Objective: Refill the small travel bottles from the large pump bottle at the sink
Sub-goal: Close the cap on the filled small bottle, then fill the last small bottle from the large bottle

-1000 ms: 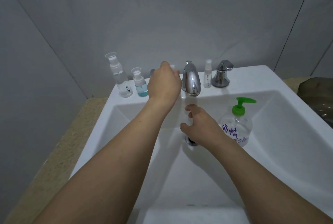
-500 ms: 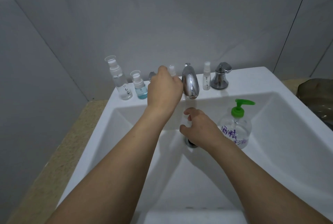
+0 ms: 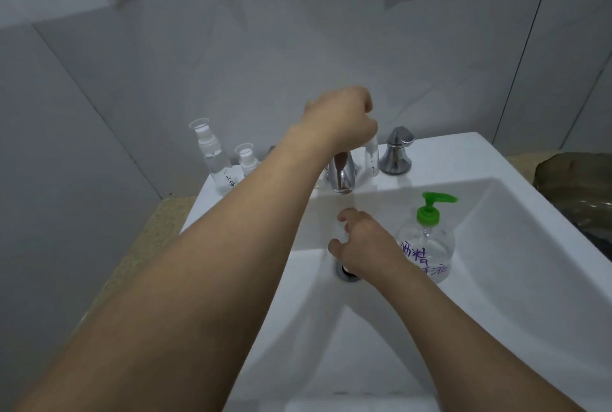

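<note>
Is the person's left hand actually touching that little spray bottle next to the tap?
Cannot tell. In the head view the left hand overlaps the top of the small spray bottle beside the tap, so the hand hides any contact or gap.

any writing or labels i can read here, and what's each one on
"酒精": purple handwriting on the pump bottle; a second line beneath is partly hidden by the right wrist, unreadable.
Dark handwriting on the tall bottle: too small to read.
Small marks on the spray bottle: unreadable.

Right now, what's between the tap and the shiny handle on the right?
A small clear spray bottle stands between the tap and handle, seen in the head view.
</note>
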Available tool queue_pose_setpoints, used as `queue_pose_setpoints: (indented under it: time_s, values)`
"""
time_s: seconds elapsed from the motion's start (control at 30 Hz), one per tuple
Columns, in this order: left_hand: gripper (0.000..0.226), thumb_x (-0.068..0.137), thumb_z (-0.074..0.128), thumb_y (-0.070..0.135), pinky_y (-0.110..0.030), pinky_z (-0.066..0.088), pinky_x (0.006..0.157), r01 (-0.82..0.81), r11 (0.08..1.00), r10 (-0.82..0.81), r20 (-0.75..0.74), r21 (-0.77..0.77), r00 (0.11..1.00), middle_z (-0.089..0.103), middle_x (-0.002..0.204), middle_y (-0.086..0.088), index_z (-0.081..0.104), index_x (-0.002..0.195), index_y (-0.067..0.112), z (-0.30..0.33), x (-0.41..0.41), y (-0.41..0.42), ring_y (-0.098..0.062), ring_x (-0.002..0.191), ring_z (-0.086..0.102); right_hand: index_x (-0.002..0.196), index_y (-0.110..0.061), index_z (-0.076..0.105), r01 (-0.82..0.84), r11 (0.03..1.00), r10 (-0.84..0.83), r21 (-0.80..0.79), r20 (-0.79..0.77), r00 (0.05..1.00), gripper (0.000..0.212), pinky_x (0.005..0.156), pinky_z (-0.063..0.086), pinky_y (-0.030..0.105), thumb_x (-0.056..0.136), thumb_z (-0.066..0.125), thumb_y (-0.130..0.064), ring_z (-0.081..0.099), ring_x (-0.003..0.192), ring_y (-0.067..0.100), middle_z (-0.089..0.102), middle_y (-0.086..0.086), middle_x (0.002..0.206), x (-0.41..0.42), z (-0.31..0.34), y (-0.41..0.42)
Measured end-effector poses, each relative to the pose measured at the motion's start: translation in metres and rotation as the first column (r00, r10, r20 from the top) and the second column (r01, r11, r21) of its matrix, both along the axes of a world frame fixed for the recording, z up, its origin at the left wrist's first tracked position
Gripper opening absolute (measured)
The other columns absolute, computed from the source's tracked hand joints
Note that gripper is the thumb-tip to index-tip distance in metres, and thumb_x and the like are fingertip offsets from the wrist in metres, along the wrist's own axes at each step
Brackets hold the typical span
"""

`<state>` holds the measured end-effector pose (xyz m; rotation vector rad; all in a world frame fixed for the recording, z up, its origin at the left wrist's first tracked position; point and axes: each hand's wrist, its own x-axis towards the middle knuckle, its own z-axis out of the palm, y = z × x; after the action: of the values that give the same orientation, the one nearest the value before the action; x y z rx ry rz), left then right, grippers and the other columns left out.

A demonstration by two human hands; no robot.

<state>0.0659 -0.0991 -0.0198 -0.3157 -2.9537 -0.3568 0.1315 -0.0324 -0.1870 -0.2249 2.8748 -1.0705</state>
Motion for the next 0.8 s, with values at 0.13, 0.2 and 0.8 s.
queue_pose_setpoints:
  time_s: [0.13, 0.2, 0.8]
  values:
    - [0.039, 0.082, 0.065, 0.025, -0.043, 0.039, 0.103, 0.013, 0.995, 0.002, 0.148, -0.103, 0.989, 0.063, 0.117, 0.000, 0.061, 0.121, 0.021, 0.001, -0.018, 0.013, -0.025, 0.109, 0.058, 0.134, -0.016, 0.045, -0.006, 1.000, 0.006, 0.007, 0.006, 1.000, 0.051, 0.092, 0.047, 0.039, 0.087, 0.059, -0.030, 0.055, 0.110, 0.027, 0.053, 0.007, 0.122, -0.001, 0.000, 0.001]
    - [0.034, 0.082, 0.066, 0.021, -0.043, 0.036, 0.105, 0.003, 0.992, 0.016, 0.148, -0.128, 0.989, 0.064, 0.113, 0.000, 0.064, 0.117, 0.020, -0.002, -0.022, 0.020, -0.025, 0.106, 0.057, 0.133, -0.015, 0.046, -0.006, 1.000, 0.005, 0.008, 0.006, 1.000, 0.050, 0.091, 0.047, 0.039, 0.087, 0.059, -0.030, 0.055, 0.109, 0.027, 0.054, 0.007, 0.121, -0.001, -0.001, 0.001]
    - [0.020, 0.090, 0.062, 0.021, -0.034, 0.053, 0.070, 0.161, 0.774, 0.051, -0.314, 0.612, 0.948, 0.062, 0.081, 0.014, 0.070, 0.108, 0.019, -0.038, 0.050, -0.048, -0.009, 0.075, 0.060, 0.131, -0.017, 0.049, -0.042, 0.999, 0.042, 0.004, 0.095, 0.995, 0.047, 0.085, 0.043, 0.028, 0.087, 0.060, -0.033, 0.055, 0.110, 0.021, 0.056, 0.004, 0.123, -0.001, 0.004, 0.000]
